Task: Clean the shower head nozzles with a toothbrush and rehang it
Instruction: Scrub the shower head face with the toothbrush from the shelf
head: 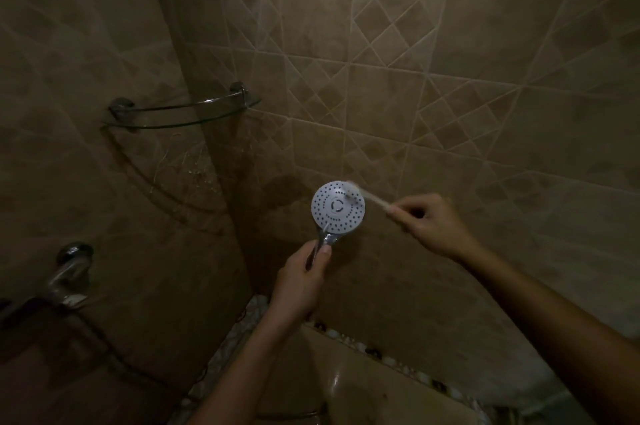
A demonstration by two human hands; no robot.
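Gripping chrome handle of round white perforated shower head (329, 213): left hand (304, 272), fingers curled round it, nozzle face toward camera, in front of tiled corner. Right hand (433, 224) pinches pale toothbrush (372, 201); blurred brush end touches upper-right nozzles. Glass corner shelf (180, 113) up left.

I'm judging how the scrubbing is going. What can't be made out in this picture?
Head view:
- Bristles of the toothbrush: motion-blurred, so contact with the shower head is unclear.
- Handle of the shower head: mostly covered by the left hand.
- Rear end of the toothbrush: hidden inside the right hand.
- The tap, lower left: dim and blurred.
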